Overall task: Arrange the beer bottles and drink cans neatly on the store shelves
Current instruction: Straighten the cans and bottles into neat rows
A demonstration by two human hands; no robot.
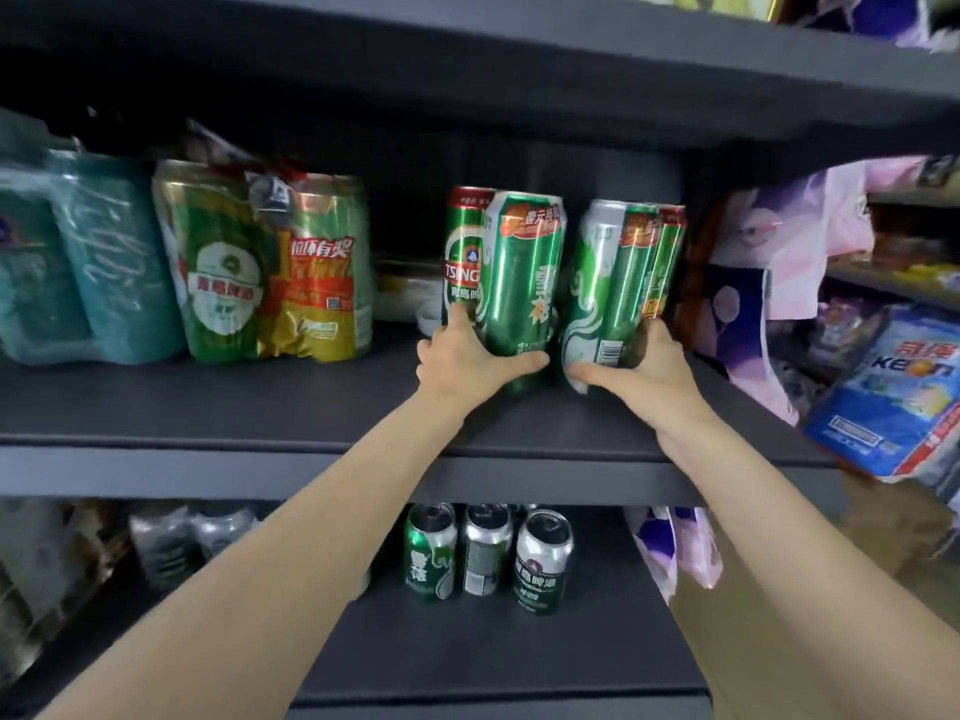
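On the middle shelf [234,407], your left hand [462,363] grips a green can [522,283] beside a Tsingtao can [462,252]. Your right hand [641,368] clasps two more cans [618,283], slightly tilted.

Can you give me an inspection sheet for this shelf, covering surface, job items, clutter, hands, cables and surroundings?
Surface: dark middle shelf, bare at the front.
Job's things: four tall green cans in two pairs, left pair, right pair; three short cans upright on the lower shelf.
Clutter: wrapped can packs and teal pack at left.
Hands: left hand grips the left pair; right hand grips the right pair.
Cables: nothing seen.
Surroundings: bagged goods on the right.
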